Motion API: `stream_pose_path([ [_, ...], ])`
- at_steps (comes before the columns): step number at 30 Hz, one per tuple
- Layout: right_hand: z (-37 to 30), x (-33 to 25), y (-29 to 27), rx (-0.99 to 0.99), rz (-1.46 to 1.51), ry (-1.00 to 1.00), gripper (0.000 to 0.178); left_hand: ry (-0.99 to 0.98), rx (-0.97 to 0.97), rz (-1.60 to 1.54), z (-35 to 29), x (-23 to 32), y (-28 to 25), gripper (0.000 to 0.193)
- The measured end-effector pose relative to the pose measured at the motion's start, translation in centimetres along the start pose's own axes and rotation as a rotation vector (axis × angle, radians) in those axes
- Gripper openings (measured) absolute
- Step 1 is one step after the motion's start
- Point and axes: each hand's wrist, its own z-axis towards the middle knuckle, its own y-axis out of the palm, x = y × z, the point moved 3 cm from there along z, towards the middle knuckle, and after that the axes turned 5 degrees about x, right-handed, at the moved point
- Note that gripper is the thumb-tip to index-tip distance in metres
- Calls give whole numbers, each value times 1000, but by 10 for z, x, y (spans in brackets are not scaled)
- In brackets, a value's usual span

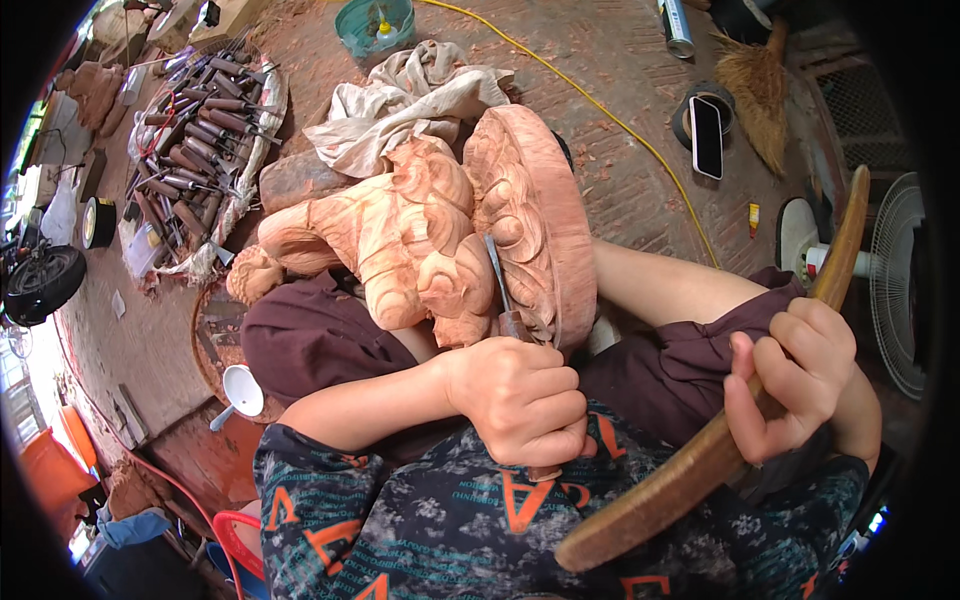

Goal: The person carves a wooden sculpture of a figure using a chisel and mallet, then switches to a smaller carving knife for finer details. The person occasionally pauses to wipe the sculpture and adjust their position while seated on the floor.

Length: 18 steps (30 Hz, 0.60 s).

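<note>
A reddish wooden carving [420, 235] lies across my lap, with a rounded head-like end at the left and a thick carved base [560, 220] at the right. My left hand [528, 400] is closed round the handle of a carving chisel [503, 285]. The chisel's metal blade points away from me and rests against the carving near its base. To the right, my right hand [795, 380] grips a long curved wooden club [660, 505] by its middle. One end of the club slants down over my shirt, the other rises to the upper right.
Many chisels [205, 140] lie heaped on a cloth at the left. Behind the carving are a crumpled cloth [400, 100] and a green bucket [375, 28]. A phone [706, 138], a straw broom [755, 95], a fan [900, 285] and a yellow cord [620, 120] occupy the right side.
</note>
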Motion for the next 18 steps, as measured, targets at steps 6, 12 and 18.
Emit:
stream_pose_path([
  [6,1,-4,2,-129,-83,91,37,-7,4,-17,10,3,-8,30],
  [12,5,-4,1,-51,-32,92,42,-52,69,-10,11,1,-7,29],
  [18,6,-3,1,-37,28,90,43,-62,16,-59,13,-2,-11,32],
])
